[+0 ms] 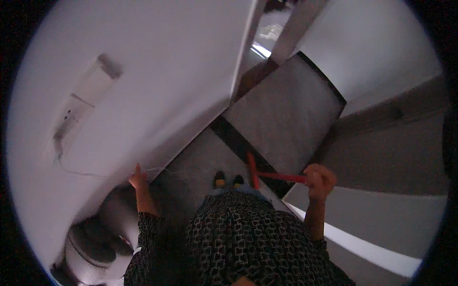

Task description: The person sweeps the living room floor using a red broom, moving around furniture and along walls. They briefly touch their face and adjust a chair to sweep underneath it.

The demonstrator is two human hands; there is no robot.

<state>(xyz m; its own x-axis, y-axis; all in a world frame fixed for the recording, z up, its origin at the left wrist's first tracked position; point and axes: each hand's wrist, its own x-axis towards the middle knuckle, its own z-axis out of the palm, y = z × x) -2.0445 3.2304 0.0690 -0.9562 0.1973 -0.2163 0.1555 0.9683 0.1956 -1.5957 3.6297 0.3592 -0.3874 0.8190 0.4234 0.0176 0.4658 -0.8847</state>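
Head view: right hand [320, 181] grips one red, seemingly broom-like handle [281, 177].

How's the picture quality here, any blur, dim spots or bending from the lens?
Head view: dim and soft overall, with a black fisheye rim and wall edges bending toward it. The brightest patch is the doorway at the top. The right hand gripping the red tool and the left hand near the wall look slightly smeared; the patterned clothing stays readable.
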